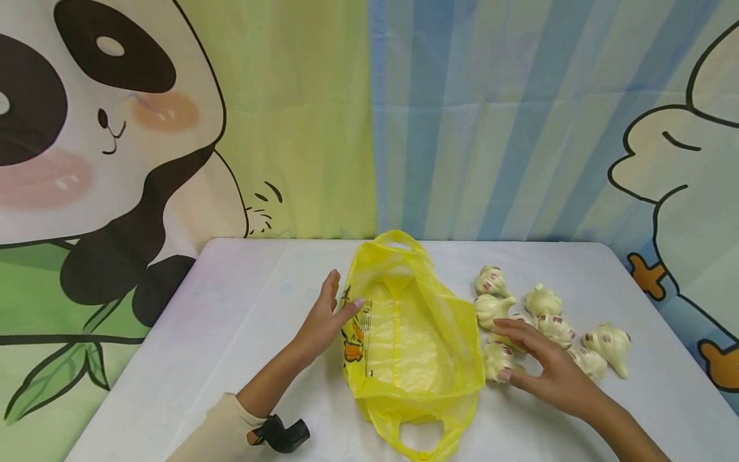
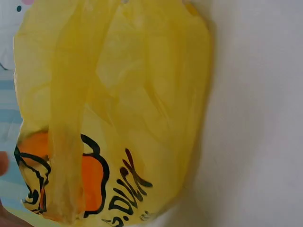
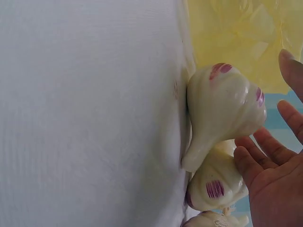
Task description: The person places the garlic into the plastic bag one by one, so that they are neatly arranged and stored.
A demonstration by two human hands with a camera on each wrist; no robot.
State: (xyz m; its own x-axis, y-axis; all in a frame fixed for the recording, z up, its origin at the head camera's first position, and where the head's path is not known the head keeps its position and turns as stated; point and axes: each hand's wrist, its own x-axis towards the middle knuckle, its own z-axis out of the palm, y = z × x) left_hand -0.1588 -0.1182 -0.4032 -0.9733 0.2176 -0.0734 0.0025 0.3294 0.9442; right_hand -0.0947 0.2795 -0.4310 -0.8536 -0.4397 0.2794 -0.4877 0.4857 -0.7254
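A yellow plastic bag (image 1: 416,340) stands with its mouth spread wide; orange and black duck print (image 2: 92,179) shows on its side. My left hand (image 1: 320,324) is at the bag's left edge, fingers extended and thumb overlapping the rim in the head view. On the bag's right lie several white garlic bulbs (image 1: 554,330) with purple marks. Over the nearer ones hovers my right hand (image 1: 551,372), thumb and fingers spread apart, nothing gripped. In the right wrist view, one garlic bulb (image 3: 227,99) sits just beyond the fingertips, with others partly hidden behind it.
Everything rests on a white-covered table (image 1: 231,340). Behind it hangs a curtain (image 1: 312,115) printed with a panda and stripes. A black wrist camera mount (image 1: 285,435) sticks out from the left sleeve (image 1: 222,427), close to the table.
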